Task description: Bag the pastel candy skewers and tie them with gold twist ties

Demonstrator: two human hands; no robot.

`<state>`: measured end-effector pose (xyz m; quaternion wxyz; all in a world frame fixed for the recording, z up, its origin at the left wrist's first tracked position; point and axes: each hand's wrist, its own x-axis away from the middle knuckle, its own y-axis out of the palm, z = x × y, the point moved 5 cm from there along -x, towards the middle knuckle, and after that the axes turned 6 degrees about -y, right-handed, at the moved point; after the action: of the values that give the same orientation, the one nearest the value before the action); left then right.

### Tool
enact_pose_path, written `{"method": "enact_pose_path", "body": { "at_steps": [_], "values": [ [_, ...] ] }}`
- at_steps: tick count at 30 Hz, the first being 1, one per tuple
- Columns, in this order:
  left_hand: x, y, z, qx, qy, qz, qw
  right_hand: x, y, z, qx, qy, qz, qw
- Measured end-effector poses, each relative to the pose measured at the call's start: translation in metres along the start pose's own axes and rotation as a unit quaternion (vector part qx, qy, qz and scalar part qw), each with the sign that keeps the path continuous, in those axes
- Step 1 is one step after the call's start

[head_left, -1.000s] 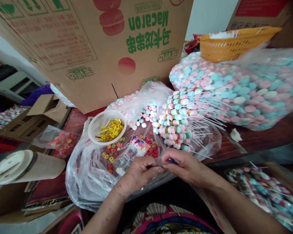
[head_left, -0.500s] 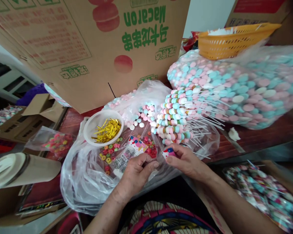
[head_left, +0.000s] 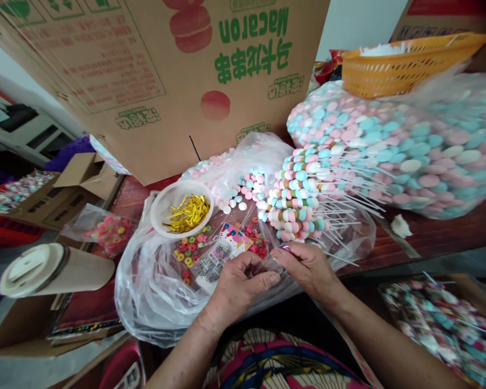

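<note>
My left hand [head_left: 243, 283] and my right hand [head_left: 305, 267] meet over a clear plastic bag [head_left: 154, 292] at the table's near edge. Both have their fingers pinched together on a small clear packet [head_left: 276, 258] with a bit of colour in it. Just beyond the hands lies a printed packet [head_left: 222, 251] among loose ring-shaped candies [head_left: 188, 251]. A pile of pastel candy skewers [head_left: 299, 200] with white sticks lies right above my right hand. A white bowl of gold twist ties [head_left: 182, 210] sits left of the skewers.
A big "Macaron" cardboard box [head_left: 157, 75] leans over the table's back. A large bag of pastel candies [head_left: 400, 146] and an orange basket [head_left: 405, 62] fill the right. A white-lidded cup [head_left: 52, 270] lies at left. Another box of candies [head_left: 441, 324] stands lower right.
My right hand lifted the small packet toward the skewers half a second ago, then drew back to my left hand. The view shifted slightly.
</note>
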<state>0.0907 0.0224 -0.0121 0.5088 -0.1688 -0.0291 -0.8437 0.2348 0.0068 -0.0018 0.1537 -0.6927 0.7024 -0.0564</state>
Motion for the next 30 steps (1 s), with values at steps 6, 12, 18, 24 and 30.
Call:
{"method": "enact_pose_path", "body": {
  "at_steps": [6,12,18,24,30],
  "values": [
    [0.002,-0.015,0.004,-0.092,0.122,0.031,0.988,-0.009,-0.030,0.006,0.056,0.023,0.092,0.994],
    [0.009,-0.039,0.015,-0.121,0.299,0.089,0.942,-0.046,-0.112,0.011,0.564,-0.111,-0.012,0.818],
    [0.011,-0.052,0.019,-0.113,0.337,0.081,0.931,-0.041,-0.109,0.036,0.666,-0.131,-0.131,0.722],
    [0.013,-0.060,0.010,-0.097,0.329,0.093,0.935,-0.040,-0.104,0.031,0.674,-0.185,-0.132,0.703],
    [0.016,-0.063,0.003,-0.081,0.313,0.108,0.940,-0.032,-0.117,0.001,0.613,-0.314,-0.039,0.724]
  ]
}}
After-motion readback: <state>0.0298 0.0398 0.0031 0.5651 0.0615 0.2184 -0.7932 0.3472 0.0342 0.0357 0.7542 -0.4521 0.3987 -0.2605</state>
